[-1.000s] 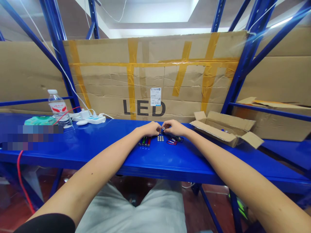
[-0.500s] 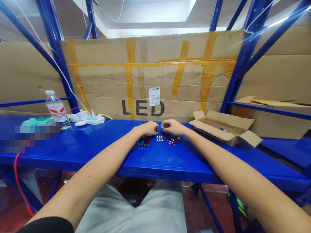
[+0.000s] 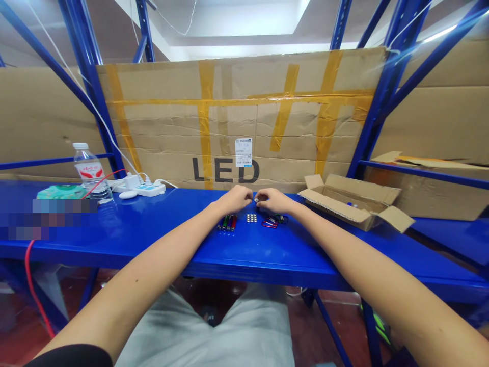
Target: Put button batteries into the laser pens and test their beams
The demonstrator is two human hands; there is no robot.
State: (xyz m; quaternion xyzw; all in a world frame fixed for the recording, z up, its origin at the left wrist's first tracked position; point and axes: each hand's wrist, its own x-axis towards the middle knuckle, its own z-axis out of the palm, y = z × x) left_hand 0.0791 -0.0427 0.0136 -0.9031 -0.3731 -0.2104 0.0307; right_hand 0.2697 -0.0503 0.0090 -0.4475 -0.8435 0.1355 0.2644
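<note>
My left hand (image 3: 240, 198) is closed in a pinch above the table, close to my right fingertips; what it holds, if anything, is too small to make out. Between the fingers of my right hand (image 3: 272, 200) is a small round silver piece (image 3: 256, 200). Just below both hands, small silver button-like pieces (image 3: 251, 218) stand in tidy rows. Several slim metallic tubes (image 3: 227, 223), among them green and red ones, lie side by side beneath my left wrist. Coloured carabiner clips (image 3: 270, 223), red and dark, lie in a small heap under my right hand.
On the right of the blue table (image 3: 244, 255) stands an open cardboard box (image 3: 336, 209) with small blue items inside. A water bottle (image 3: 89, 173), a green packet (image 3: 61, 191) and a white power strip (image 3: 151, 189) are at the left. A large carton (image 3: 171, 122) walls off the back.
My left hand has lifted slightly from beside the silver rows and moved toward my right fingertips. My right hand keeps the round silver piece in nearly the same place.
</note>
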